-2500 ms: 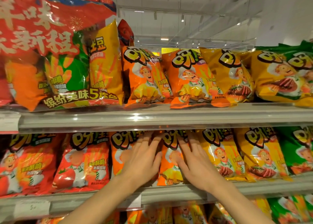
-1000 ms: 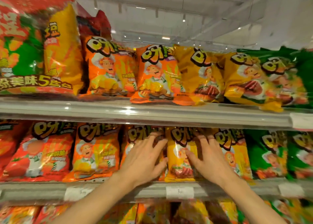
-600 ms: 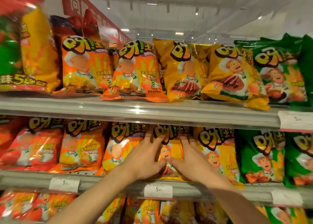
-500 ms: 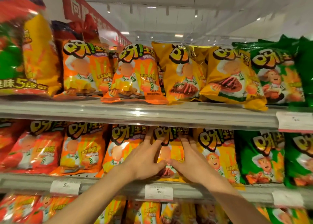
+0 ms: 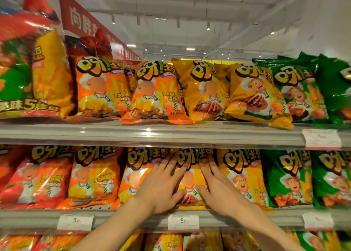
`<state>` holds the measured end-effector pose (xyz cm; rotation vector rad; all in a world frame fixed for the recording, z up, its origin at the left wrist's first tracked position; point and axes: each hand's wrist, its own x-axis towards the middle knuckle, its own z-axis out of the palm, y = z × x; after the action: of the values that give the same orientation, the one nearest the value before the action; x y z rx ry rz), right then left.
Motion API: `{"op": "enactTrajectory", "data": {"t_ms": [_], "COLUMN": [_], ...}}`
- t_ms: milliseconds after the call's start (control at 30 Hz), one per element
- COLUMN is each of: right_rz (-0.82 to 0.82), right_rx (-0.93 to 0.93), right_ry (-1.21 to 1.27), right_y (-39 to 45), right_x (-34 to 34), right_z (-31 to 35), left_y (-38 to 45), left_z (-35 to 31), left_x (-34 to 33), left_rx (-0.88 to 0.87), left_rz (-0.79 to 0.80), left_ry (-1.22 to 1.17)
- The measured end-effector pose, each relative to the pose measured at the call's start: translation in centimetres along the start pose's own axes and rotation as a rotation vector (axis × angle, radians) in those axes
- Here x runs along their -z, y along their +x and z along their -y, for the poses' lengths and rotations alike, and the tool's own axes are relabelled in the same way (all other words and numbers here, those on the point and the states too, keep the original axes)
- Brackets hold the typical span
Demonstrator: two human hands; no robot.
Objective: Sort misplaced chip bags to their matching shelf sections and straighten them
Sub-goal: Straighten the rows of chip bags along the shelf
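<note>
Straightening was the step in hand. Both hands lay flat against the front of one yellow chip bag (image 5: 190, 182) on the middle shelf (image 5: 152, 219). The left hand (image 5: 161, 188) pressed the bag's left edge, where it met an orange bag (image 5: 136, 176); the right hand (image 5: 218, 192) pressed its right edge, beside a second yellow bag (image 5: 243, 176). The grip of each hand was fully open: fingers straight and slightly spread, thumbs angled inward toward the bag's lower centre. Neither hand closed round anything; contact was by palm and finger surface only.

The bag stood between the two hands, upright, its top tucked under the edge of the upper shelf (image 5: 152, 135). To the left of the left hand stood orange bags, then red bags (image 5: 36, 178). To the right of the right hand stood yellow bags, then green bags (image 5: 286, 178). The pressed bag therefore appeared to sit at the boundary of the orange and yellow sections, on the yellow side, so its placement looked correct.

The next move likely called for an even inward push with both palms to seat the bag flush with its neighbours, followed by release. On the upper shelf, above the hands, one yellow bag (image 5: 260, 97) leaned to the right with its lower corner overhanging the shelf edge; it looked a probable candidate for straightening afterwards.
</note>
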<state>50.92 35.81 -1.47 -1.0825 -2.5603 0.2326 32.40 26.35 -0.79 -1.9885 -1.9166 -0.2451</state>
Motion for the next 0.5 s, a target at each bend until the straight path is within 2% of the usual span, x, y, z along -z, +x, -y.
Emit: {"op": "enactTrajectory", "data": {"t_ms": [133, 233, 367, 500], "right_rz": [-0.129, -0.203, -0.298, -0.261], "right_rx": [0.085, 0.113, -0.001, -0.135], "right_ry": [-0.031, -0.095, -0.156, -0.130], "right_y": [-1.5, -2.2, -2.6, -3.1], "right_x": [0.8, 1.9, 3.5, 4.7], "right_z": [0.0, -1.0, -3.9, -7.0], "left_y": [-0.1, -0.1, 0.7, 2.5], "left_z": [-0.1, -0.5, -2.5, -5.1], "left_x": [-0.3, -0.5, -0.1, 0.5], "left_rx": [0.005, 0.006, 0.011, 0.009], "left_rz": [-0.017, -0.089, -0.131, -0.127], "left_ry": [-0.044, -0.064, -0.127, -0.152]}}
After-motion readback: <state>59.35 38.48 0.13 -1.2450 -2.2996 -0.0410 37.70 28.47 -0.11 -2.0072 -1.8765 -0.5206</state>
